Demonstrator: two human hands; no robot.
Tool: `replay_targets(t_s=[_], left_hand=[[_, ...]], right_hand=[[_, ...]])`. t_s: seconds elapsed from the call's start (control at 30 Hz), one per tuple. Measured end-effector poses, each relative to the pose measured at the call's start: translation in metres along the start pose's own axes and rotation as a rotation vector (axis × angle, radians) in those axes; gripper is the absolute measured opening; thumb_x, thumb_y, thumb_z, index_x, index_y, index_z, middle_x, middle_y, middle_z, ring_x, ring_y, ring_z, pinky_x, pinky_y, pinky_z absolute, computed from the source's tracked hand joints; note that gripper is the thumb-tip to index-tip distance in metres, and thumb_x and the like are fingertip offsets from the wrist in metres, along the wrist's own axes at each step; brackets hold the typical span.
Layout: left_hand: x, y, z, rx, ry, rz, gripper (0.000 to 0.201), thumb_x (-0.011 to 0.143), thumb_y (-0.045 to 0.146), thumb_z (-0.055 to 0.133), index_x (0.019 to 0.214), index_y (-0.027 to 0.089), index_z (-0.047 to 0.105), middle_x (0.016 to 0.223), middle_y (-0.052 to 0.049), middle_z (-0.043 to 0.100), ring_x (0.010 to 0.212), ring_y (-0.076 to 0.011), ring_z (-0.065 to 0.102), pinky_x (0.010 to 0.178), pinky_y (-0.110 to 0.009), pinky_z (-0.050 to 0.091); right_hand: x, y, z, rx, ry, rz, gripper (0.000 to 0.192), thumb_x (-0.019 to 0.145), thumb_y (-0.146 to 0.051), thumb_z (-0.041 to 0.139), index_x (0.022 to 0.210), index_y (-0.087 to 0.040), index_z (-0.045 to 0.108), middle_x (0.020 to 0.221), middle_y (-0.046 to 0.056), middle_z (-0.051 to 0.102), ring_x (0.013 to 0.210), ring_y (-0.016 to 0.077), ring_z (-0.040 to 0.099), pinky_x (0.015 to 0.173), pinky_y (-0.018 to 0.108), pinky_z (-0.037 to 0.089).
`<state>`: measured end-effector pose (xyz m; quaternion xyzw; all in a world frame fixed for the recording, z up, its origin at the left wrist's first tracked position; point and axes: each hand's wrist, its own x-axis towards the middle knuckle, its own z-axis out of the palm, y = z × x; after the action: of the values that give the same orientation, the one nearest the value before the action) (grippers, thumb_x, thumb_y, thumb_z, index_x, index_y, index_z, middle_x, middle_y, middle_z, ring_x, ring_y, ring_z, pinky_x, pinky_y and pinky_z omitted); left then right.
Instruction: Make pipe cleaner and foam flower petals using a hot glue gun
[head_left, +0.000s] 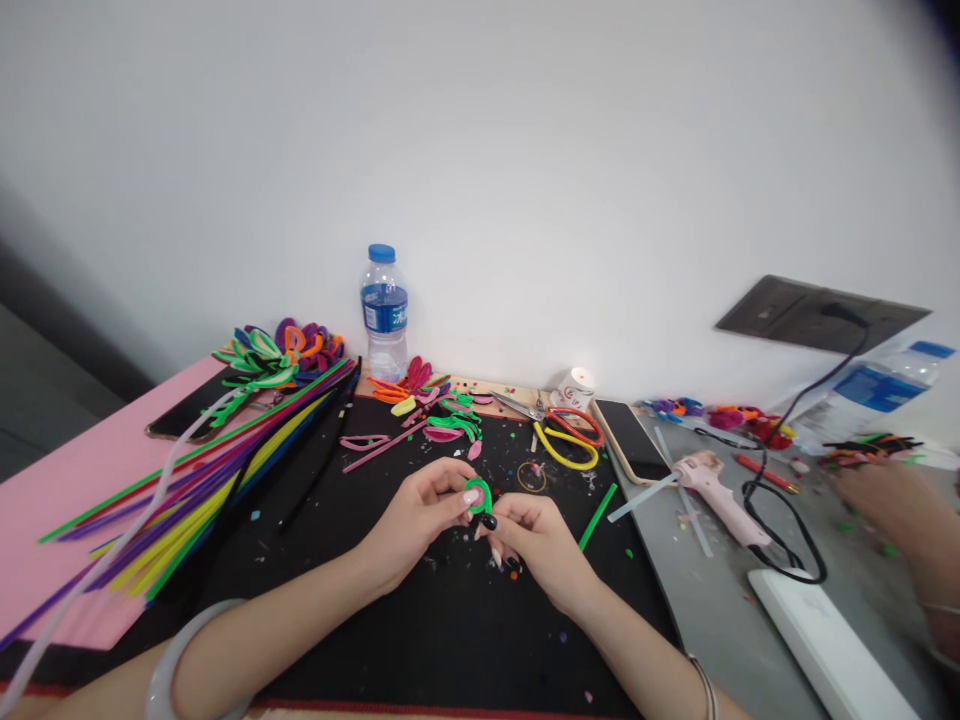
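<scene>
Coil of green and pink (pixel 486 492), pinched above the black mat's (pixel 420 650) middle.
The left hand (pixel 416 515) has thumb and finger closed on it; the right hand (pixel 544 545) bunches at its right edge, its hold I cannot tell. Beyond lie scissors (pixel 538 412), right; farther, left, stands a bottle (pixel 385 312).

two bottles (pixel 385 308), one glue gun (pixel 721 500)

Soft light on the wall (pixel 480 180), dark upper-right corner.
</scene>
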<state>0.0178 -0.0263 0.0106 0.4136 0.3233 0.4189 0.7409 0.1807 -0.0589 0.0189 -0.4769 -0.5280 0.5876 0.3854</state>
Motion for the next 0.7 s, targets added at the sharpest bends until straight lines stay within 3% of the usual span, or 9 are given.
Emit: replay_targets(t_s=[0.7], left_hand=[[-0.0026,0.0008,0.0032,-0.039,-0.007,-0.042,0.025,0.069,0.027,0.072,0.088,0.016,0.060,0.070,0.001,0.056,0.062,-0.0097,0.052,0.061,-0.024,0.040]], right_hand=[[0.0025,0.0038,0.0005,0.000,-0.024,0.023,0.023,0.077,-0.034,0.059,0.067,-0.014,0.066,0.048,-0.003,0.053,0.042,0.0065,0.036,0.043,0.019,0.029]])
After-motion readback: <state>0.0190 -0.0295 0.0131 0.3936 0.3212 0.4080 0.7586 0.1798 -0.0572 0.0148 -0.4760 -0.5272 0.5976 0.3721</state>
